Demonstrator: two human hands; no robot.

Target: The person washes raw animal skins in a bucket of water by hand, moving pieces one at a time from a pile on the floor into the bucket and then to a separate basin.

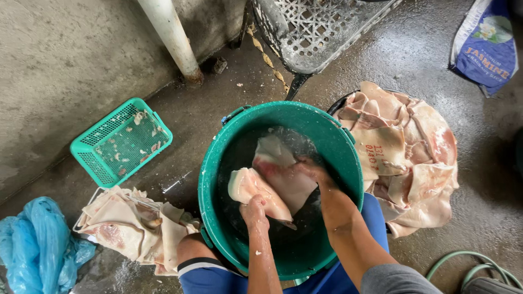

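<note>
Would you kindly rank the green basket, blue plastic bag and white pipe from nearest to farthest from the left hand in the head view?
From the left hand:
1. Green basket, upper left.
2. White pipe, top, by the wall.
3. Blue plastic bag, far left.

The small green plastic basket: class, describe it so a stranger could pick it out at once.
Start at the big round green plastic bucket in the middle, then look left towards the concrete wall. The small green plastic basket lies there on the wet floor: rectangular, mesh-sided, holding only scraps.

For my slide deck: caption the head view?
Both hands hold pale meat slabs in a green bucket.
</note>
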